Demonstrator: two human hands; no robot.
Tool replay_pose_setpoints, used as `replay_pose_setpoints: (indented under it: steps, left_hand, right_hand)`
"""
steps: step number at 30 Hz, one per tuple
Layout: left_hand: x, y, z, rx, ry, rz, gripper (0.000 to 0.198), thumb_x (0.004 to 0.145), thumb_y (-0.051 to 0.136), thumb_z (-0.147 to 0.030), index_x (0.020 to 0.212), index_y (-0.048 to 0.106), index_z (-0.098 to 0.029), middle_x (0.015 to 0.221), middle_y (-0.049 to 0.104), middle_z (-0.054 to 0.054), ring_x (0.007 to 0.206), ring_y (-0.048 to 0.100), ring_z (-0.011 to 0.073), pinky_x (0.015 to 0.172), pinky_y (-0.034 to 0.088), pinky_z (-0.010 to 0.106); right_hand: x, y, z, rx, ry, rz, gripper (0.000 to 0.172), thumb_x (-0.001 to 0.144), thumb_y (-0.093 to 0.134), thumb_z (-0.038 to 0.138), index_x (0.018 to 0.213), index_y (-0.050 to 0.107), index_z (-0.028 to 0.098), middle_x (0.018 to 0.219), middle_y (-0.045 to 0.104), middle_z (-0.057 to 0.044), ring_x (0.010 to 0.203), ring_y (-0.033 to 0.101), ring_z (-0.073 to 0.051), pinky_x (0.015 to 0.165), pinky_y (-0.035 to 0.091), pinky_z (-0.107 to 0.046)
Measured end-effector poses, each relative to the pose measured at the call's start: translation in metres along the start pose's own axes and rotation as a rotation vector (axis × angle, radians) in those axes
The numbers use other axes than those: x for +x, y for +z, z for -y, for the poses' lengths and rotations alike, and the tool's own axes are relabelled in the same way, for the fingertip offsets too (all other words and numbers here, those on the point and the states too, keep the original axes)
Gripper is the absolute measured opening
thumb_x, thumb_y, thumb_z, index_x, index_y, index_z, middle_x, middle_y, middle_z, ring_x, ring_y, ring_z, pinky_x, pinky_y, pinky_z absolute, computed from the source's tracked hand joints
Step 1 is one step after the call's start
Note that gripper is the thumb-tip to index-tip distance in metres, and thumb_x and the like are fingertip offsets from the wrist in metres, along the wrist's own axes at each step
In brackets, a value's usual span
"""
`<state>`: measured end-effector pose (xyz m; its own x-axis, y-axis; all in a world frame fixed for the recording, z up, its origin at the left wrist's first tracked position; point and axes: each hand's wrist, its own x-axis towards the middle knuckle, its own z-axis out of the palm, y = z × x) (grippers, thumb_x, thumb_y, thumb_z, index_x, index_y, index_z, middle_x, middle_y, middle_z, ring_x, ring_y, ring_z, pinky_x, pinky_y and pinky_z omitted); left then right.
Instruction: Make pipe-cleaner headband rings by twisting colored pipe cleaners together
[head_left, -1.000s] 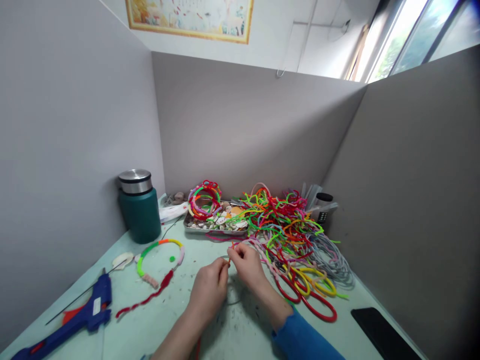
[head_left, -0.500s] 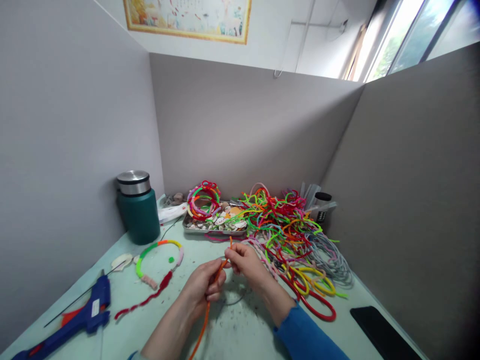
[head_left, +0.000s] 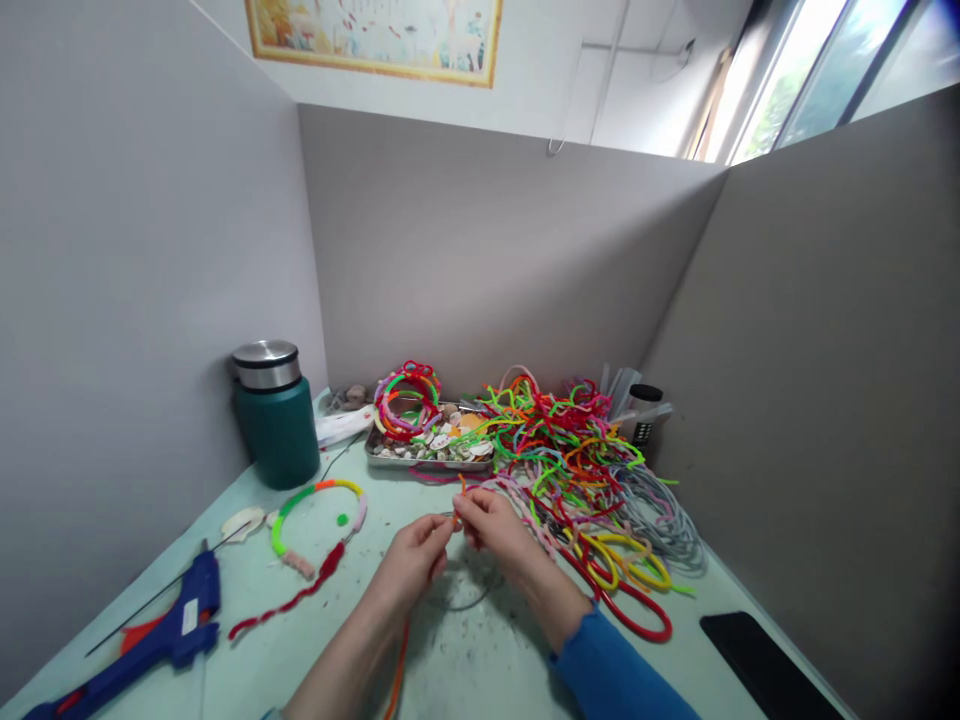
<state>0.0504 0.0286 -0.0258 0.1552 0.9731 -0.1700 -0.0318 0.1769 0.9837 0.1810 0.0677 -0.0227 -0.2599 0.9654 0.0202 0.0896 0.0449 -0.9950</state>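
Observation:
An orange pipe cleaner (head_left: 401, 660) runs between my hands. Its short tip pokes up above my right hand (head_left: 496, 528), whose thumb and fingers pinch it near that end. My left hand (head_left: 411, 562) is closed beside it, fingertips almost meeting those of the right, and the pipe cleaner's long tail hangs below toward the table's front edge. A thin grey wire loop (head_left: 466, 607) curves under both hands, its upper part passing close to the fingertips. How the orange strand meets the wire is hidden by my fingers.
On the left are a glue gun (head_left: 180, 625), a green flask (head_left: 276, 430) and a multicoloured ring (head_left: 281, 525) with a red tail. Behind my hands stand a metal tray (head_left: 431, 463) and a pipe cleaner heap (head_left: 559, 430). Scissors (head_left: 649, 620) and a phone (head_left: 769, 665) lie right.
My left hand has turned and its fingers have closed up nearer the right hand's fingertips. The orange tail has swung slightly right. More of the grey loop shows below. My right hand barely moved.

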Motion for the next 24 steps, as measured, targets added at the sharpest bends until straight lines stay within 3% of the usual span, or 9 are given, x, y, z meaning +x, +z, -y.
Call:
replay_pose_setpoints:
  steps: [5, 8, 11, 15, 24]
  left_hand:
    - [-0.0051, -0.0016, -0.0041, -0.276, -0.068, 0.078, 0.036, 0.065, 0.066, -0.047, 0.079, 0.052, -0.017, 0.052, 0.052, -0.008, 0.031, 0.023, 0.001, 0.033, 0.016, 0.017]
    - [-0.0037, -0.0038, -0.0036, -0.356, -0.074, 0.069, 0.034, 0.065, 0.068, -0.042, 0.079, 0.05, -0.017, 0.053, 0.052, -0.007, 0.031, 0.023, -0.0002, 0.032, 0.014, 0.016]
    - [-0.0024, -0.0055, -0.0039, -0.328, -0.098, 0.033, 0.034, 0.068, 0.065, -0.041, 0.087, 0.051, -0.018, 0.046, 0.047, -0.01, 0.029, 0.016, -0.0004, 0.033, 0.006, 0.016]
    - [-0.0032, -0.0045, -0.0042, -0.277, -0.071, 0.002, 0.036, 0.068, 0.064, -0.041, 0.092, 0.052, -0.017, 0.044, 0.046, -0.01, 0.029, 0.017, 0.0001, 0.032, 0.007, 0.016]
    - [0.0002, -0.0044, 0.0024, -0.145, 0.051, -0.115, 0.029, 0.067, 0.064, -0.042, 0.075, 0.052, -0.017, 0.053, 0.048, -0.008, 0.033, 0.026, 0.0024, 0.034, 0.017, 0.018]
  right_hand:
    - [-0.0027, -0.0017, 0.002, 0.124, -0.007, 0.076, 0.033, 0.076, 0.058, 0.046, 0.066, 0.052, 0.015, 0.052, 0.048, 0.005, 0.04, 0.037, -0.006, 0.04, 0.027, -0.019]
    - [-0.0028, -0.001, 0.0022, 0.149, 0.002, 0.085, 0.031, 0.077, 0.057, 0.045, 0.072, 0.056, 0.015, 0.051, 0.046, 0.006, 0.041, 0.039, -0.006, 0.04, 0.027, -0.018]
    - [-0.0022, -0.0012, 0.0015, 0.161, -0.013, 0.076, 0.029, 0.077, 0.058, 0.043, 0.073, 0.056, 0.015, 0.05, 0.045, 0.006, 0.042, 0.04, -0.006, 0.04, 0.027, -0.018]
    - [-0.0014, -0.0016, -0.0006, 0.155, -0.043, 0.063, 0.027, 0.077, 0.059, 0.041, 0.068, 0.052, 0.016, 0.049, 0.044, 0.007, 0.041, 0.039, -0.006, 0.04, 0.028, -0.018]
    - [-0.0043, 0.0034, 0.0037, 0.079, -0.078, 0.079, 0.022, 0.076, 0.056, 0.035, 0.067, 0.052, 0.016, 0.049, 0.043, 0.006, 0.042, 0.037, -0.007, 0.041, 0.026, -0.019]
